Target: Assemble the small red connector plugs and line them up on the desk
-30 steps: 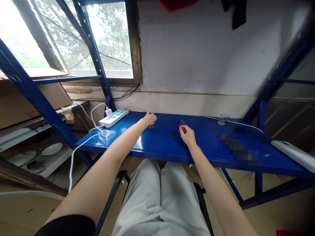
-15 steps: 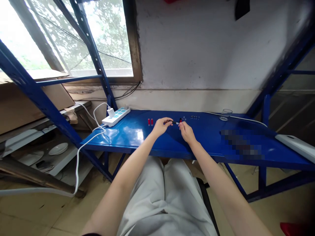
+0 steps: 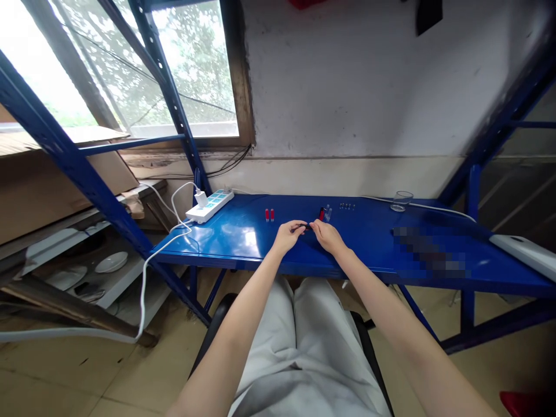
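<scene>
Black and slender, a small object (image 3: 307, 226) is pinched between the closed fingers of the left hand (image 3: 286, 237) and the right hand (image 3: 328, 237) over the blue table (image 3: 230, 240), with two red pieces (image 3: 267, 215) at far left and clear pieces (image 3: 328, 213) at far right.

Daylight is admitted through the window (image 3: 206, 75), partly blown out to white. Glare is cast on the surface (image 3: 230, 246), the wall (image 3: 356, 87) is dimly lit, edges are stretched, and a dark patch (image 3: 428, 253) is masked by pixelation.
</scene>
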Demonstrator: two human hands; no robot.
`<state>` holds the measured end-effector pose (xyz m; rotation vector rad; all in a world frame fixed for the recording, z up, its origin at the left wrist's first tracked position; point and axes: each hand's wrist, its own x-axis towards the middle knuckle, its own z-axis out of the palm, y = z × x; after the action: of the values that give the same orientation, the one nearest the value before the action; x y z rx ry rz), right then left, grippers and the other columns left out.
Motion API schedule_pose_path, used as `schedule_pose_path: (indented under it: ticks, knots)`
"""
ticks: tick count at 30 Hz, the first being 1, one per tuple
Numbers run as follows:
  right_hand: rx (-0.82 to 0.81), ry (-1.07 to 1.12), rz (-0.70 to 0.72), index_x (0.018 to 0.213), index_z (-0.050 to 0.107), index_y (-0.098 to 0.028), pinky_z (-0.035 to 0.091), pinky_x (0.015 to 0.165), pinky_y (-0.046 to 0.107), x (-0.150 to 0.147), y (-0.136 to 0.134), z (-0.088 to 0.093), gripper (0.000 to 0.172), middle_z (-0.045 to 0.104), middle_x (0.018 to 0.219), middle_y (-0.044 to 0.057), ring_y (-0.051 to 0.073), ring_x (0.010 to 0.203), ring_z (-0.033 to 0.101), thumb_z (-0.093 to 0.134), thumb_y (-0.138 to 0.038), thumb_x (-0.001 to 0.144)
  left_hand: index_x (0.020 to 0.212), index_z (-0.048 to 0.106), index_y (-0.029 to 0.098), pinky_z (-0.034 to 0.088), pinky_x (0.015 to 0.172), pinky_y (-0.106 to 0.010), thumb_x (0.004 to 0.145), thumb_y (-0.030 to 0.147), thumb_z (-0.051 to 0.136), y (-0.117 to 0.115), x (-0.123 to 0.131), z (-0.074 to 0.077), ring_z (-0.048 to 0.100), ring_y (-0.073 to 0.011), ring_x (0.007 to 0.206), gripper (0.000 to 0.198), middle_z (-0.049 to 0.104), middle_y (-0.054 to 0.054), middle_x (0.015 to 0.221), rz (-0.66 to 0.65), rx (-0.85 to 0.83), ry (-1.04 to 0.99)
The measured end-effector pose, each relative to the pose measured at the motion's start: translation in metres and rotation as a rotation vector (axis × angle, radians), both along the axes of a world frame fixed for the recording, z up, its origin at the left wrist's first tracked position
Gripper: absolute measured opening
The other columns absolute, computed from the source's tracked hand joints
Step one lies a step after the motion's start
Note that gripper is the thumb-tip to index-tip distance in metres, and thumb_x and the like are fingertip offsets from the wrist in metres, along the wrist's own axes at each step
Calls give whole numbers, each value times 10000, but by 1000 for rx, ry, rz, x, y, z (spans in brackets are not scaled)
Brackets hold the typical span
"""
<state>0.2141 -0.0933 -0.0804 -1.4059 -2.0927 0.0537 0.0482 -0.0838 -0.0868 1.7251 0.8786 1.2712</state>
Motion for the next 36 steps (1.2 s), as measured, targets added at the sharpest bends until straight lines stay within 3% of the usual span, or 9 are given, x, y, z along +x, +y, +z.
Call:
schedule_pose_path:
  ticks: [9, 18, 28, 36]
  knots:
    - [103, -55, -46, 723, 453, -208, 282, 565, 249, 0, 1, -3, 434, 574, 704, 64, 162, 632, 517, 151, -433, 937, 951, 626, 132, 505, 735, -293, 785, 309, 565, 6, 0, -7, 651, -149, 703, 250, 688, -86, 845, -34, -19, -32]
    - [195, -83, -29, 724, 491, -186, 277, 528, 253, -1, 0, -4, 491, 594, 698, 81, 162, 609, 529, 131, -442, 939, 833, 606, 125, 499, 689, -278, 803, 320, 550, 4, 1, -3, 629, -137, 659, 205, 677, -71, 736, -3, -1, -28]
    - [121, 24, 9, 876, 517, -204, 313, 531, 240, -2, -3, -1, 310, 612, 768, 48, 165, 623, 555, 290, -410, 923, 896, 557, 130, 491, 625, -256, 774, 242, 586, 3, 0, -1, 620, -114, 574, 168, 670, -60, 761, 2, -56, -110]
    - [48, 31, 41, 931, 504, -212, 310, 518, 244, -2, -8, 3, 329, 600, 734, 36, 167, 587, 539, 231, -394, 932, 920, 512, 146, 475, 600, -225, 795, 253, 555, 3, 0, -2, 633, -102, 553, 170, 644, -45, 842, -8, -40, -139]
